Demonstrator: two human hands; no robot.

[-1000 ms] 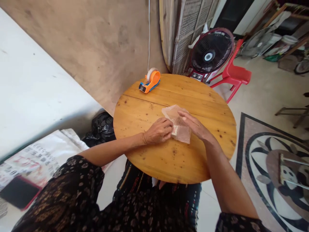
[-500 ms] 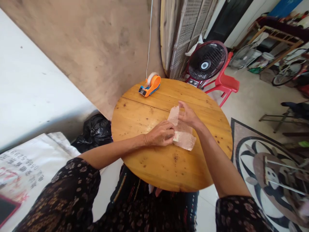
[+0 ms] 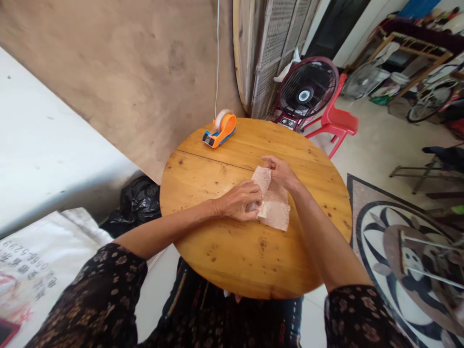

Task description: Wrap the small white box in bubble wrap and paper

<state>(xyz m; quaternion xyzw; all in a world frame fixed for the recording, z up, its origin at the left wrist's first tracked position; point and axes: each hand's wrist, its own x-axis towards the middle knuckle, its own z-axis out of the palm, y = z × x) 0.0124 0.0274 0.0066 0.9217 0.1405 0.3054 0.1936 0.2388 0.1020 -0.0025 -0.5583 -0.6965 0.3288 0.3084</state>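
A sheet of clear bubble wrap (image 3: 275, 209) lies on the round wooden table (image 3: 232, 251), folded over a small pale block at its near left edge. My left hand (image 3: 241, 199) rests closed on that edge, pressing the block and wrap down. My right hand (image 3: 281, 172) pinches the far flap of the bubble wrap and holds it bent over toward me. An orange and blue tape dispenser (image 3: 219, 130) sits at the table's far edge, away from both hands.
A black fan (image 3: 307, 89) and a red plastic chair (image 3: 339, 123) stand just behind the table. A black plastic bag (image 3: 139, 203) and a printed white sack (image 3: 32, 261) lie on the floor to the left. A patterned rug (image 3: 406, 251) is on the right.
My right hand lifted the far end of the bubble wrap off the table and has folded it back toward me. My left hand stayed put. The view shifted slightly.
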